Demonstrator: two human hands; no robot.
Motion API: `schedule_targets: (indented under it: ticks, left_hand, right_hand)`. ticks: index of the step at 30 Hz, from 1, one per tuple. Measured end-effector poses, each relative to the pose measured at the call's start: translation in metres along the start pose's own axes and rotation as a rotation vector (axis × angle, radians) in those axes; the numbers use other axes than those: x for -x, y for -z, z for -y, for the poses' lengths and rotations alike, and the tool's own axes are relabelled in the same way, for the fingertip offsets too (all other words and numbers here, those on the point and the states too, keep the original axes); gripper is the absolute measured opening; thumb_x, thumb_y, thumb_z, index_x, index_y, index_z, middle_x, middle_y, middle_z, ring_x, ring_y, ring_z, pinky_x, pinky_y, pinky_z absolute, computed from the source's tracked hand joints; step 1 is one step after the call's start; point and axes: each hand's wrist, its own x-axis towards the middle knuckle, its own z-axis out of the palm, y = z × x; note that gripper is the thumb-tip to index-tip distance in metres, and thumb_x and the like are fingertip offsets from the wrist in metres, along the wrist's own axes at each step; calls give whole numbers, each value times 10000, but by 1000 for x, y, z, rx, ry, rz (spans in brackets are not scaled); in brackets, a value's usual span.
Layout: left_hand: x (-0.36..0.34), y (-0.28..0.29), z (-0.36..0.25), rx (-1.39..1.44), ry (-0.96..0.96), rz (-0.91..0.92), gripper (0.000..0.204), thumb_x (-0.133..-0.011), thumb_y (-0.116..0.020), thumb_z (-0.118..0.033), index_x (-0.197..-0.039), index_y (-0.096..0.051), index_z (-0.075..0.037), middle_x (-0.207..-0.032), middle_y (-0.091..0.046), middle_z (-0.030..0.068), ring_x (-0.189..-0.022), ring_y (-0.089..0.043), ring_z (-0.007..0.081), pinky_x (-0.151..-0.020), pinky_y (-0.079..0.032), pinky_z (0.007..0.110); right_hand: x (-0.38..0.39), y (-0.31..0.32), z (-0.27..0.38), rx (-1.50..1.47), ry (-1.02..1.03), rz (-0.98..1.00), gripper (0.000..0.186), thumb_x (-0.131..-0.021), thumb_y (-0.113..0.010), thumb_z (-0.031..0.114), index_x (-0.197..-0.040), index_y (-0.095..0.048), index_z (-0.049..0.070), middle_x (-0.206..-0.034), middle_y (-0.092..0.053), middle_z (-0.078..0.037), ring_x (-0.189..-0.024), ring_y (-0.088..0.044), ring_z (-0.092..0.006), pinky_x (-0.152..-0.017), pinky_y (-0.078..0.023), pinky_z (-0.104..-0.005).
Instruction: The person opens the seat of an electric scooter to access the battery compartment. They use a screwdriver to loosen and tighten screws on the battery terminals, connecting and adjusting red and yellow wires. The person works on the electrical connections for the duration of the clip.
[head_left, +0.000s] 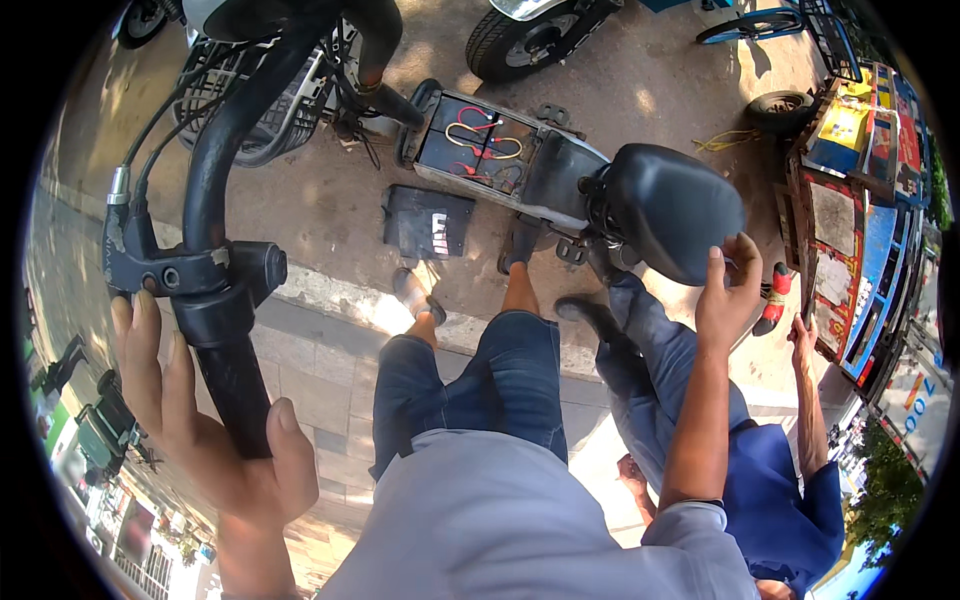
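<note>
Handlebar grip (235, 380) left, seat (672, 208) right, battery bay (480, 145) seemingly between.

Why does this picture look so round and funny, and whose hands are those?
A camera worn on a person's head took it, looking down; its wide lens bends everything round. The left hand grips a scooter's black handlebar. The right hand rests on the black seat. Below are the person's own legs in jeans. The scooter's floor is open, showing red wires, and a black cover lies on the ground. Another person in blue stands beside them.
</note>
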Motion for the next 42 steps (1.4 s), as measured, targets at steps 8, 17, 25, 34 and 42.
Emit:
schedule_targets:
  ticks: [8, 17, 25, 34, 42]
  left_hand:
    - [6, -5, -1, -13, -48, -57, 572, -1089, -609, -225, -1576, -422, 8, -1639, -442, 266, -1562, -422, 423, -1281, -349, 542]
    - [39, -6, -42, -252, -237, -11, 518, -1069, -610, -73, -1554, -431, -36, -1634, -412, 229, -1582, -350, 450, -1291, -337, 631]
    - [39, -150, -83, 195, -186, 283, 547, -847, -803, -39, -1357, -607, -49, -1374, -626, 195, -1300, -575, 438, -1093, -436, 560]
    - [36, -316, -27, 223, -174, 443, 400, -863, -814, -45, -1232, -663, -10, -1126, -647, 177, -1046, -609, 383, -902, -485, 469]
    - [33, -456, 46, 297, -130, 388, 232, -876, -813, -64, -1076, -715, 1, -973, -650, 150, -932, -618, 352, -843, -482, 454]
  right_hand:
    - [183, -49, 6, -241, -339, 214, 475, -950, -762, 19, -1394, -605, -47, -1141, -699, -98, -986, -659, -152, -897, -548, -307]
    - [202, -57, -60, -339, -385, 267, 418, -978, -755, 40, -1360, -618, -61, -1038, -696, -71, -915, -641, -126, -810, -533, -288]
    - [202, -76, -99, -382, -468, 334, 247, -969, -760, 23, -1196, -704, -61, -941, -688, -44, -815, -622, -92, -724, -513, -253]
    - [220, -191, -96, -226, -322, 526, 152, -926, -788, 108, -1039, -789, 7, -873, -700, -121, -717, -693, -277, -683, -550, -393]
    - [219, -322, -127, -174, -183, 482, 117, -914, -782, 124, -1002, -819, 56, -869, -702, -117, -757, -708, -351, -686, -551, -438]
